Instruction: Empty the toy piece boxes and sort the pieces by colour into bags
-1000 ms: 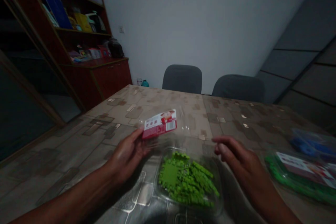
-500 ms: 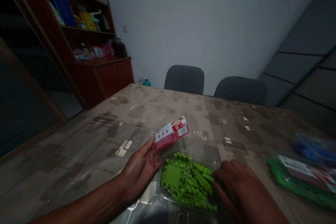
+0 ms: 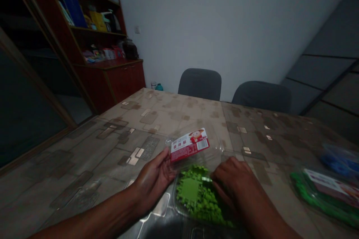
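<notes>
A clear plastic box (image 3: pixel 179 209) full of light-green interlocking toy pieces (image 3: pixel 190 188) lies before me on the table. Its hinged clear lid (image 3: pixel 214 142) is tilted back and carries a red and white label (image 3: pixel 190 145). My left hand (image 3: pixel 158 171) grips the lid's left edge, thumb on top near the label. Over the right side of the box, my right hand (image 3: pixel 232 179) is closed, fingers curled downward. A pale green piece (image 3: pixel 206 179) shows at its fingertips. The right hand hides part of the box's contents.
At right sits a closed clear box of darker green pieces (image 3: pixel 311 194), with a box of blue pieces (image 3: pixel 336 162) behind it. Two grey chairs (image 3: pixel 199 84) stand along the far side of the patterned table (image 3: pixel 157 119). A red-brown cabinet (image 3: pixel 123 82) stands at back left.
My right hand has moved left and slightly up, from the box's right rim to over the pieces, with a pale green piece at its fingertips. My left hand keeps hold of the lid.
</notes>
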Motion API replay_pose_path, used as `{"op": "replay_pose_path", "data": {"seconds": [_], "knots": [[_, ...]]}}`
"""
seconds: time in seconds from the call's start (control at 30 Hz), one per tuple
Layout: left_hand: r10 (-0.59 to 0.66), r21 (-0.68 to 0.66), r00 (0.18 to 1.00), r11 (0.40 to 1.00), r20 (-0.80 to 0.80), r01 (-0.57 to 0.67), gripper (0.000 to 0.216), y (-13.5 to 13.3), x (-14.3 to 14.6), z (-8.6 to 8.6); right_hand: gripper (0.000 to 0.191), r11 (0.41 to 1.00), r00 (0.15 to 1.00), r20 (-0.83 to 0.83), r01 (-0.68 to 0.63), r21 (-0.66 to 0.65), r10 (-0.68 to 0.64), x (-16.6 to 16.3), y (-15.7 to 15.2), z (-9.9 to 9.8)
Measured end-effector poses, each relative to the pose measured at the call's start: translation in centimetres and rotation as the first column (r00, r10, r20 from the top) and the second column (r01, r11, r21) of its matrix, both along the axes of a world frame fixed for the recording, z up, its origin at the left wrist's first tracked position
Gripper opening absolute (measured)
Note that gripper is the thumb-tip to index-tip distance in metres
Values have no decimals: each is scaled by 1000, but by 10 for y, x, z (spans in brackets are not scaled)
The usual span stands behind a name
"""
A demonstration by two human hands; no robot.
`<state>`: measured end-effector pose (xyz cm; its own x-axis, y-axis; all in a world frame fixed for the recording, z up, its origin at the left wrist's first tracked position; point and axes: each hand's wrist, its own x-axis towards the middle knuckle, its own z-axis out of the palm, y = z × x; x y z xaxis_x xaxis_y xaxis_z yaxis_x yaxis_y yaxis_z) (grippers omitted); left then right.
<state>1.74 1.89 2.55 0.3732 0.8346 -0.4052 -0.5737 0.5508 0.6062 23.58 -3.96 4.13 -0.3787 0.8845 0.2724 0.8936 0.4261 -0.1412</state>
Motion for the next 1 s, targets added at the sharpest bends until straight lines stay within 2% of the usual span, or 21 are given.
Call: {"op": "replay_pose_path", "data": {"seconds": [0.23,0.4,0.53,0.67,0.8,0.9,1.0], "knots": [[-4,1,999,1000,36,4,35,-1,-1,0,18,994,996,-81,23,-110,-32,4,-3,23],[1,10,1000,1000,-20,-1,34,0,-1,-1,16,997,991,-131,22,-72,-32,13,-8,32],[-6,27,1000,1000,-25,7,34,1,-1,-3,16,992,996,-40,73,-101,-77,17,-3,23],[6,31,1000,999,-26,-5,32,0,-2,-5,23,988,998,39,55,-141,-50,19,7,9],[13,28,1000,1000,-9,-13,30,-1,-2,-6,24,987,991,130,23,-160,-2,21,6,14],[13,34,1000,999,-8,-13,29,-1,-2,-6,23,987,996,78,56,-149,-45,15,0,21],[32,18,999,999,-29,-31,29,-1,-2,-5,13,994,999,40,40,-104,-36,6,-2,18]]}}
